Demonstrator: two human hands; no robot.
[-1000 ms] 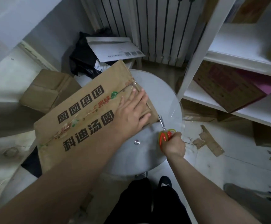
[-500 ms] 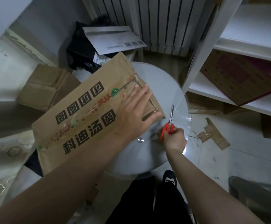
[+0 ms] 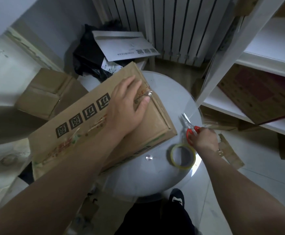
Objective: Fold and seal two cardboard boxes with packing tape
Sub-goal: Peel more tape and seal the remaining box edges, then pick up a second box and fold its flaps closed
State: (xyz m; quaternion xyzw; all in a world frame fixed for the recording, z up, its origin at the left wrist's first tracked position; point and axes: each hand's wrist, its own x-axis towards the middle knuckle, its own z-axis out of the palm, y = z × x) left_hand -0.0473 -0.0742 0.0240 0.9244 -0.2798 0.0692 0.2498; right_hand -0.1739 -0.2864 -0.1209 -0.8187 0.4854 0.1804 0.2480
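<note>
Cardboard box (image 3: 153,121) was laid on tabletop (image 3: 155,175). Left hand (image 3: 126,107) grip: fingers were pressed flat on box top, nothing grasped. Right hand (image 3: 204,139) grip was curled round red scissors (image 3: 191,128), blades apparently parted; tape roll (image 3: 172,156) just beside.

Matt brown cardboard box (image 3: 102,126), glossy clear tape roll (image 3: 183,156), smooth glass tabletop (image 3: 165,92)

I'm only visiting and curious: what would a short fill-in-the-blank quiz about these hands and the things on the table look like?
1. The right hand grips scissors with ____ handles.
2. Only ____ hand, the left hand, presses on the cardboard box.
3. The tape roll lies on a table whose top is ____ in shape.
4. The tape roll lies nearer the ____ hand.
Missing words: red, one, round, right.
</note>
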